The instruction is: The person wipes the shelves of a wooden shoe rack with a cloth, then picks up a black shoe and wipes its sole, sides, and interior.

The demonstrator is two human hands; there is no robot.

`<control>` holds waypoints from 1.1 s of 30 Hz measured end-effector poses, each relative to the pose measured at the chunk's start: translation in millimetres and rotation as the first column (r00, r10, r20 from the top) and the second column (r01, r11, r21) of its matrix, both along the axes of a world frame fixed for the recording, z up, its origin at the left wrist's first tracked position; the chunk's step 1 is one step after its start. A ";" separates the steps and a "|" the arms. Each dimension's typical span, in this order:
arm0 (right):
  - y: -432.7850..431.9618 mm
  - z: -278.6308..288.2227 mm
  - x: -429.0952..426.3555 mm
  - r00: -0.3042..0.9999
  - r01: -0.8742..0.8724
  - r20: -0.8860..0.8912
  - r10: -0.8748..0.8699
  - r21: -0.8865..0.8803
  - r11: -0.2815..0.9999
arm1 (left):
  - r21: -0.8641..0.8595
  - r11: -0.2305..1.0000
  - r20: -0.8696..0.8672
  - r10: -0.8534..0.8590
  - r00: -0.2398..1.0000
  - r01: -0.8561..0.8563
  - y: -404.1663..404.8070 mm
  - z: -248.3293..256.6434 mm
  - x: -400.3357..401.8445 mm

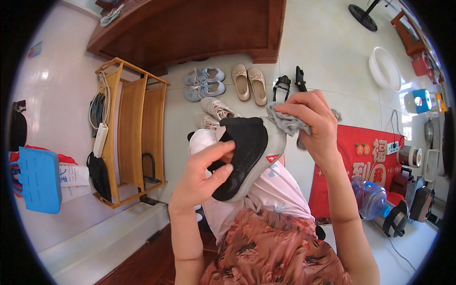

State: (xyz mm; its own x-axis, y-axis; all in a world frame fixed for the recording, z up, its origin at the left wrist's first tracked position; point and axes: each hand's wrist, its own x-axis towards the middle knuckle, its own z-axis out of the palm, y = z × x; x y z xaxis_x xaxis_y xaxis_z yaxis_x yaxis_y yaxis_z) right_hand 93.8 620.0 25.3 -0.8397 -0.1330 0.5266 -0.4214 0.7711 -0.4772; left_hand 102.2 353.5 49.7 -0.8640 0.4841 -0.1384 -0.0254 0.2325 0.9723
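Observation:
A black shoe [245, 156] with a pale grey sole and a small red triangular mark is held up over the person's lap. My left hand [210, 171] grips it at the opening, with some of the fingers hidden inside. My right hand [310, 123] pinches a crumpled grey cloth [288, 119] against the edge of the pale sole. White sneakers [217, 108], light blue sneakers [205, 83], beige slip-on shoes [249, 83] and black sandals [282, 87] stand on the tiled floor beyond.
A wooden shoe rack [131, 131] with a power strip [100, 140] stands at the left, near a blue plastic item [40, 180]. A dark wooden cabinet [188, 32] lies ahead. At the right are a red mat [329, 171], a large water bottle [370, 199] and a white basin [384, 69].

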 end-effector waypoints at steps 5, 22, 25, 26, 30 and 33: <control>-22.0 -12.0 25.8 0.984 0.130 0.177 -0.033 -0.571 0.811 | -0.122 0.976 -0.171 -0.202 0.964 0.182 15.3 18.5 -22.3; -3.1 7.9 12.3 0.886 -0.460 -0.017 0.463 -0.159 0.874 | 0.168 0.969 0.204 0.144 0.968 -0.179 32.8 2.2 7.3; -11.5 13.4 17.7 0.944 -0.328 -0.034 0.329 -0.235 0.915 | 0.172 0.973 0.209 0.114 0.971 -0.151 31.6 5.5 9.3; -18.7 19.9 23.8 0.879 -0.463 -0.027 0.475 -0.280 0.841 | 0.150 0.983 0.203 0.076 0.976 -0.108 26.4 2.2 8.4; -12.7 -5.7 16.3 0.864 -0.455 0.033 0.502 -0.374 0.808 | 0.201 0.979 0.172 -0.022 0.985 -0.013 27.3 4.0 -1.6; -11.2 -8.7 19.5 0.943 -0.226 0.103 0.318 -0.504 0.834 | 0.302 0.953 0.095 -0.033 0.995 0.003 33.8 16.1 -7.3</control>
